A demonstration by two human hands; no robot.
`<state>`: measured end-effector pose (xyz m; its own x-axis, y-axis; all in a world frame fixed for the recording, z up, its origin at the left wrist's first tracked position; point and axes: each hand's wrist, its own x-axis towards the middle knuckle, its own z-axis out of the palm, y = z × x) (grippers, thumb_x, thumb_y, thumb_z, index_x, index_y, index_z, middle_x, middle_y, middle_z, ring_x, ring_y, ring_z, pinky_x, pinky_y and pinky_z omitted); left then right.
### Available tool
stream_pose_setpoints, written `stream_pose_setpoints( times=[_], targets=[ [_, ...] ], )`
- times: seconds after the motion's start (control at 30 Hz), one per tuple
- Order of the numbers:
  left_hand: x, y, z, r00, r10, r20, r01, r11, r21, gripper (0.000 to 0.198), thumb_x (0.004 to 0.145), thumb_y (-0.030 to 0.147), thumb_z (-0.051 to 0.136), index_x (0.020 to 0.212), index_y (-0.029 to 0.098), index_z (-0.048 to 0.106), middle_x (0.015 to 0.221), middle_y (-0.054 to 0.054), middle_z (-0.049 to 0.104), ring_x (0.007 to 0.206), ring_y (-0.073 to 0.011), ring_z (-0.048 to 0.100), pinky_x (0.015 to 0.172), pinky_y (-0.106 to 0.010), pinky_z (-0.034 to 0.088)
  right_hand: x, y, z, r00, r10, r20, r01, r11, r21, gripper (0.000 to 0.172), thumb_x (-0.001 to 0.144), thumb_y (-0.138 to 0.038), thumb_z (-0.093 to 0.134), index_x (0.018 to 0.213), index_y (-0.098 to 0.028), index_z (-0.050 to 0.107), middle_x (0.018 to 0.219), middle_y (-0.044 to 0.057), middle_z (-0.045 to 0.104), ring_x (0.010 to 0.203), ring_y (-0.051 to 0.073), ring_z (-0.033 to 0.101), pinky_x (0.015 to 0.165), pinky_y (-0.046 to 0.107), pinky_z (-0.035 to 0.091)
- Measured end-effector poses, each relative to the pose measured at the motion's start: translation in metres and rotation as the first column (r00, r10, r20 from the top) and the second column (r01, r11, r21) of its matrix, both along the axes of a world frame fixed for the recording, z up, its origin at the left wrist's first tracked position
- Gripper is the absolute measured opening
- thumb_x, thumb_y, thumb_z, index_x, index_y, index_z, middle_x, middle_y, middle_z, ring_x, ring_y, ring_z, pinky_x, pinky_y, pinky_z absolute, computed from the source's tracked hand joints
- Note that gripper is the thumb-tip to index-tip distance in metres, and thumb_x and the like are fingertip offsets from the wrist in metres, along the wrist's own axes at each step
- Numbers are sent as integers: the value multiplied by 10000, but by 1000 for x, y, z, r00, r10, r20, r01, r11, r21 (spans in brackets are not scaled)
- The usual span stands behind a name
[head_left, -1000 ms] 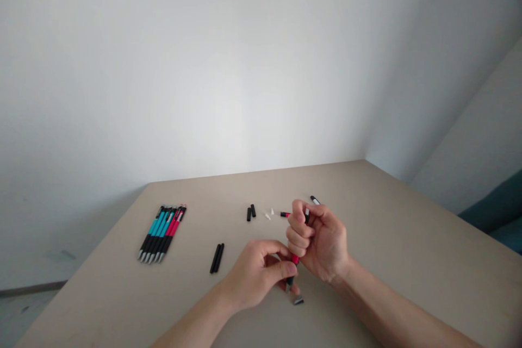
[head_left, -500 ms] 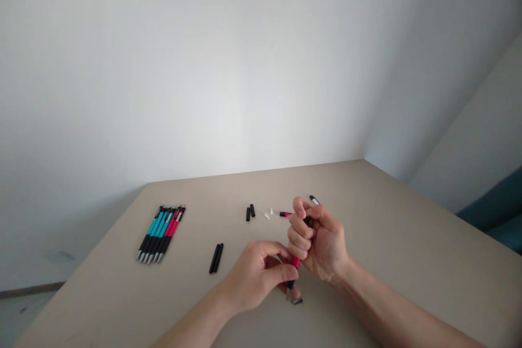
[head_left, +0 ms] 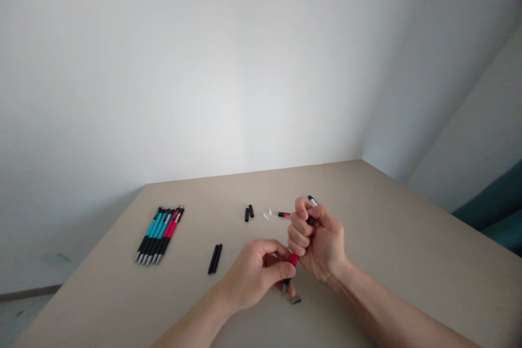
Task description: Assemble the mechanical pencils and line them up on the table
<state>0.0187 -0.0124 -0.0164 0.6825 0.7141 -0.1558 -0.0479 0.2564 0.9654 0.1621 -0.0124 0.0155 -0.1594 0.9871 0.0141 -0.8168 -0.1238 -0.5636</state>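
Both hands (head_left: 259, 272) (head_left: 320, 242) around one red pen (head_left: 293, 259), apparently.

On our beige bench (head_left: 367, 201) we have a slanted row of blue and red pens (head_left: 160, 235), long black cylinders (head_left: 212, 259), shorter black cylinders (head_left: 247, 215), white pieces (head_left: 266, 217), and a red-and-black part (head_left: 284, 215).

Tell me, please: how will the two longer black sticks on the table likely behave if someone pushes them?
The black sticks may roll easily, as they look slim and round on a flat table. Pushing one toward the other would likely move both, since they lie close side by side. They are probably light, being so thin.
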Motion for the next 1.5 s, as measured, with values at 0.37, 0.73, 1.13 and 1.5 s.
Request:
stream_pose_setpoints(
  times=[0.37, 0.73, 1.13, 1.5],
  targets=[
    [1, 1, 0, 1000, 15, 12, -15, 1000, -14, 288, 704, 346, 730, 744, 103, 580, 623, -3, 574, 536, -145, 631, 570, -269, 500, 2, 0, -1, 998, 48, -51, -48, 999, -7, 224, 768, -270, 518, 573, -189, 446, 468, -96, 158, 405, 62, 93, 352, 173, 137],
    [0, 1, 1, 1000, -1, 25, 1, 1000, -22, 275, 711, 339, 727, 754, 105, 589, 615, 0, 567, 546, -153, 633, 575, -282, 505, 3, 1, -1, 998, 32, -50, -33, 999, -29, 90, 710, -214, 523, 626, -199, 494, 448, -108, 149, 389, 59, 78, 326, 155, 128],
    [0, 0, -1, 999, 5, 38, -5, 1000, -17, 242, 727, 302, 714, 759, 101, 583, 636, -4, 569, 551, -152, 635, 578, -285, 512, 1, 0, 0, 996, 53, -74, -54, 998, -13, 141, 744, -233, 531, 610, -189, 529, 447, -96, 188, 394, 60, 97, 341, 171, 131],
    [0, 2, -4, 1000, 1, 26, -1, 1000, -9, 238, 736, 297, 706, 768, 104, 572, 635, -3, 570, 558, -150, 639, 579, -276, 509, 1, 2, -2, 995, 73, -64, -73, 997, -1, 138, 741, -251, 516, 624, -181, 541, 450, -99, 181, 389, 58, 105, 337, 167, 140]
  ],
)
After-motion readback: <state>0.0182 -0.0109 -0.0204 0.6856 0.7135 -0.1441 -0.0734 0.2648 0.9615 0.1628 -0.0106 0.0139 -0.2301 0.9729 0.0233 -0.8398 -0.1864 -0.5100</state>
